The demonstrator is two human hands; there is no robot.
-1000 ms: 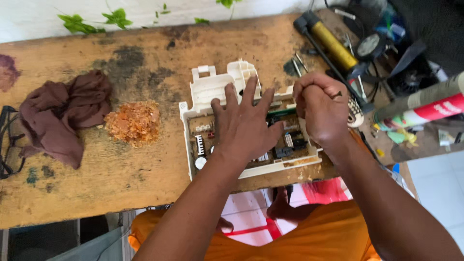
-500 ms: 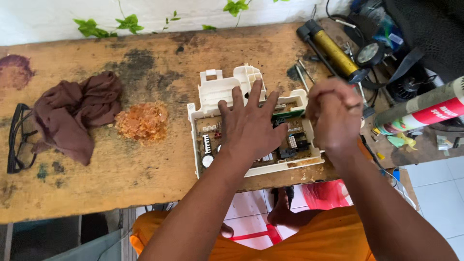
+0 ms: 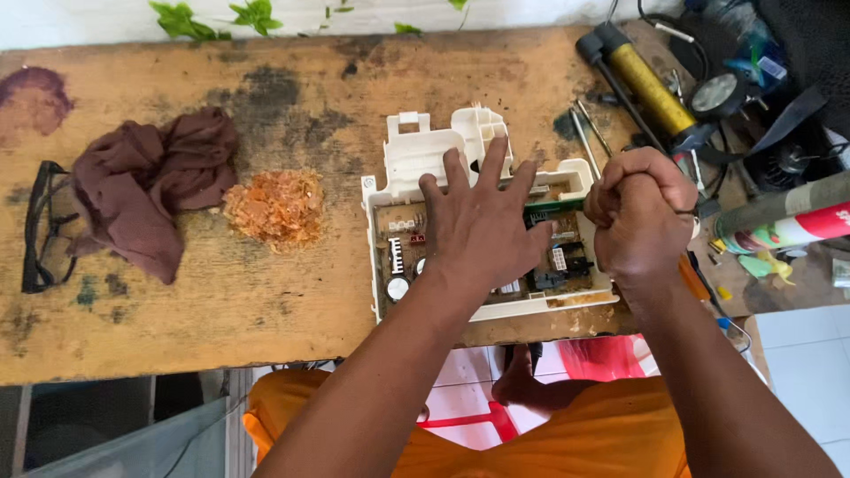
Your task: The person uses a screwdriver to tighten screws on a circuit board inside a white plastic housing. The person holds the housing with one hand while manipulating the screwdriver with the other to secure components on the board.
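I see the left hand (image 3: 482, 226) lying flat with its fingers spread on the circuit board (image 3: 540, 252), which sits inside a white plastic housing (image 3: 425, 155) near the front edge of the wooden surface (image 3: 221, 301). This hand presses down and its grip is released; it grasps nothing. The right hand (image 3: 639, 212) is clenched in a fist at the right end of the housing, just above the board's corner. I cannot tell what is inside the fist, because the fingers hide it. Left of the housing there is a small heap of orange crumbs (image 3: 276, 205), and further left a crumpled brown cloth (image 3: 150, 190) lies beside a pair of dark safety glasses (image 3: 37, 226). Behind the right hand, at the far right of the surface, I see a yellow pump with black ends (image 3: 642, 84) and thin metal rods (image 3: 586, 133). A white and red can (image 3: 792, 226) lies on its side near the right edge.
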